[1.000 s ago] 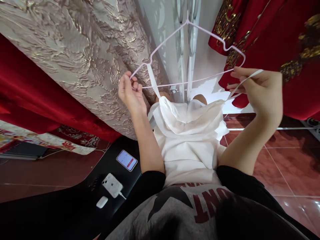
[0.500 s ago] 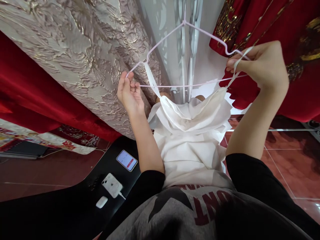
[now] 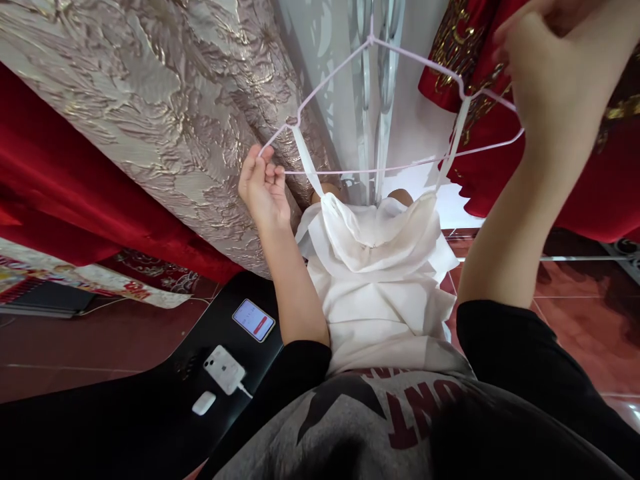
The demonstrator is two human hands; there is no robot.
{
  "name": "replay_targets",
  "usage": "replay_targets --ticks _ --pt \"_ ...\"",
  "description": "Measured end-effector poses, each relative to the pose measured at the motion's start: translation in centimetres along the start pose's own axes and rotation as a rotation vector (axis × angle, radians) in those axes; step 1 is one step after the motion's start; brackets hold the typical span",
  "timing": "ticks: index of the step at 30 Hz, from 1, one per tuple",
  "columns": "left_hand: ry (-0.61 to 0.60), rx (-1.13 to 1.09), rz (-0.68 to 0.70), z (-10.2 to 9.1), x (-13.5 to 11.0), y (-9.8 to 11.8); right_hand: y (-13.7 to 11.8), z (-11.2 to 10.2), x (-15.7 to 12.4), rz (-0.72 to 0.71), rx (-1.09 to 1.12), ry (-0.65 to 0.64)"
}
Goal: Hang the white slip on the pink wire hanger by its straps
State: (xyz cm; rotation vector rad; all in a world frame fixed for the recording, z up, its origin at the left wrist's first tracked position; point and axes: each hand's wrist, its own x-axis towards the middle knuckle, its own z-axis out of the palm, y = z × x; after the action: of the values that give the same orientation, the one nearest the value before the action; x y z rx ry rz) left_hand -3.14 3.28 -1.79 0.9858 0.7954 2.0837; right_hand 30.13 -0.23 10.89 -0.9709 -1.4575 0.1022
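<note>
A pale pink wire hanger (image 3: pixel 334 75) spans the upper middle of the view. My left hand (image 3: pixel 263 180) is closed around its left end, fingertips pinching the wire at the corner. From the hanger's two notches hangs a white strappy garment (image 3: pixel 375 267), a strap looped in each notch; its ruffled body drapes down over my lap. Off to the upper right, my right hand (image 3: pixel 555 67) is apart from the hanger with its fingers loosely open. Those fingers are blurred and partly cut off by the frame's edge, and nothing shows in them.
On a black bench (image 3: pixel 125 427) at left lie a lit phone (image 3: pixel 254 320), a white phone (image 3: pixel 225 370) with a cable plugged in, and a white earbud case (image 3: pixel 204 403). Embossed beige fabric (image 3: pixel 175 120) and red gold-trimmed cloth (image 3: pixel 480 73) hang on either side. Red tiles (image 3: pixel 575 340) cover the floor.
My right hand has let go of the hanger's right end and moved up and right. The garment's right strap now sits in the right notch. My left hand keeps its hold.
</note>
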Motion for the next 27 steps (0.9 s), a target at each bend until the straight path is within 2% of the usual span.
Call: replay_targets --ticks 1,2,3,5,6,8,10,12,13,14,16,18,20,23,27 --pt "-0.005 0.002 0.010 -0.1 0.0 -0.1 0.3 0.6 -0.2 -0.084 0.075 0.056" --pt "-0.011 -0.001 0.019 -0.1 0.0 -0.2 0.5 1.3 -0.6 -0.179 0.106 0.053" --pt "-0.016 -0.008 0.027 -0.2 -0.1 -0.3 0.6 2.2 -1.1 -0.209 0.130 -0.011" --pt "-0.025 -0.007 0.038 -0.2 -0.4 -0.6 0.8 4.1 -2.6 -0.182 0.132 -0.241" --pt "-0.029 0.003 0.047 -0.1 -0.7 -0.8 0.9 5.1 -3.5 -0.179 0.059 -0.367" --pt "0.033 0.065 0.091 0.1 -1.4 -1.3 1.4 6.8 -5.2 -0.149 -0.044 -0.543" --pt "0.194 0.154 0.191 0.5 -2.3 -1.6 2.3 8.2 -6.7 -0.099 -0.070 -0.548" --pt "0.385 0.221 0.354 1.1 -3.4 -1.5 3.1 9.1 -7.9 -0.053 -0.071 -0.455" --pt "0.434 0.248 0.431 1.5 -3.9 -1.2 3.4 9.4 -8.5 -0.042 -0.070 -0.406" --pt "0.424 0.274 0.488 1.8 -4.4 -0.8 3.5 9.7 -8.9 -0.038 -0.067 -0.371" --pt "0.252 0.342 0.529 2.5 -5.2 0.1 3.4 10.0 -9.7 -0.058 -0.060 -0.340" --pt "0.007 0.399 0.472 3.1 -5.5 0.7 2.9 10.1 -10.4 -0.086 -0.065 -0.337" --pt "-0.133 0.425 0.381 3.3 -5.4 0.8 2.4 10.1 -10.8 -0.088 -0.089 -0.326" --pt "-0.165 0.436 0.277 3.5 -5.2 0.4 2.0 9.8 -11.1 -0.070 -0.110 -0.295" --pt "-0.186 0.408 0.240 4.2 -5.4 0.8 2.0 9.6 -11.3 -0.067 -0.076 -0.273"
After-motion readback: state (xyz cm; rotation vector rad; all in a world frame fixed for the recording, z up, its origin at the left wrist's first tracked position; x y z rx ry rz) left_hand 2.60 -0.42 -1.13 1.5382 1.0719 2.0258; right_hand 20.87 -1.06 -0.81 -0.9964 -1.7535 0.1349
